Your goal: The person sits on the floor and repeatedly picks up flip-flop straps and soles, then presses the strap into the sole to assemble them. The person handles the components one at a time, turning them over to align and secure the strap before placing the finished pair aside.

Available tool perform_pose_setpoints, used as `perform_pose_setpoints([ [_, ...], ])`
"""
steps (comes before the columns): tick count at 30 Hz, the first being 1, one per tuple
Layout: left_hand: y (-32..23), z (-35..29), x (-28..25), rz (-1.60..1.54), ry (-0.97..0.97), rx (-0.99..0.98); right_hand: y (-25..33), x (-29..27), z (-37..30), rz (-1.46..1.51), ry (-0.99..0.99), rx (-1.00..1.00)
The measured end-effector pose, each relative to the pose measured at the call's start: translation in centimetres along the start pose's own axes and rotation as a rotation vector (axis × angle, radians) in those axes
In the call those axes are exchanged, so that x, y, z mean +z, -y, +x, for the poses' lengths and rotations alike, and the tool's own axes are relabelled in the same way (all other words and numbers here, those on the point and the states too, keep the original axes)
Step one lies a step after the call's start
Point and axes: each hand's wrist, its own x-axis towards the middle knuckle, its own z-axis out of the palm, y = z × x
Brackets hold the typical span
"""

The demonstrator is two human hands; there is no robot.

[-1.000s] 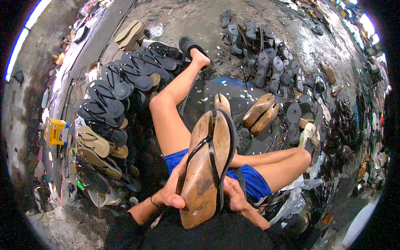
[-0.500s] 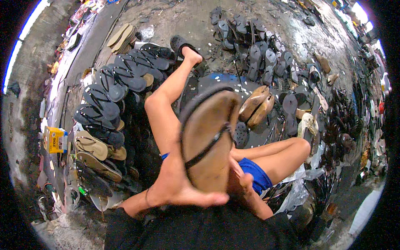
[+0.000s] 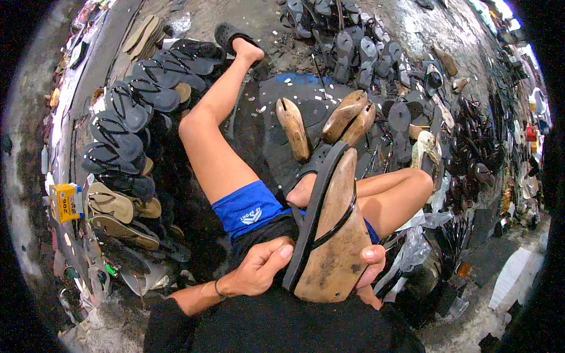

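Observation:
A wooden shoe last (image 3: 338,259) with a black flip-flop (image 3: 315,215) fitted on it stands tilted in front of my torso. The thin shiny strap crosses the last's face, and the dark sole lies along its left side. My right hand (image 3: 371,267) is closed round the last's lower right side, thumb on its edge. Beside the sole's lower left edge, my left hand (image 3: 262,267) is closed with fingers curled and thumb bent; anything inside it is hidden. Beyond lie a single wooden last (image 3: 292,129) and a pair of wooden lasts (image 3: 350,116).
Rows of black flip-flops (image 3: 126,106) line the left, with beige sandals (image 3: 112,203) and a yellow box (image 3: 66,203) nearer. Dark soles (image 3: 368,56) are grouped at the far right. A heap of black straps (image 3: 471,153) and clear plastic (image 3: 415,250) lie at the right.
The last with the flip-flop has moved down and right, turning its sole side leftward. My left hand has let go of it; my right hand now grips it. The single last has come into sight.

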Motion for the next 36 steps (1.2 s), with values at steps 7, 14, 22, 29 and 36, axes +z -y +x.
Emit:
perform_pose_setpoints([
  [7,1.6,-0.5,-2.3,-0.135,0.100,-0.095,-0.8,0.3,1.5,-0.112,0.108,0.038],
  [14,3.7,6.1,-2.4,-0.376,0.017,0.019,1.2,2.6,6.5,-0.437,0.207,0.072],
  [22,6.5,8.6,-7.3,-0.644,-0.432,0.189,-4.9,-1.4,10.6,-1.506,-0.137,-0.034],
  [29,0.1,8.4,-16.0,-0.612,-0.670,0.378,-1.4,-7.3,13.2,-1.090,-0.169,0.226],
  [36,5.2,10.0,-12.5,-1.224,0.037,0.298,-0.8,-4.8,21.9,-1.191,-0.188,-0.251],
])
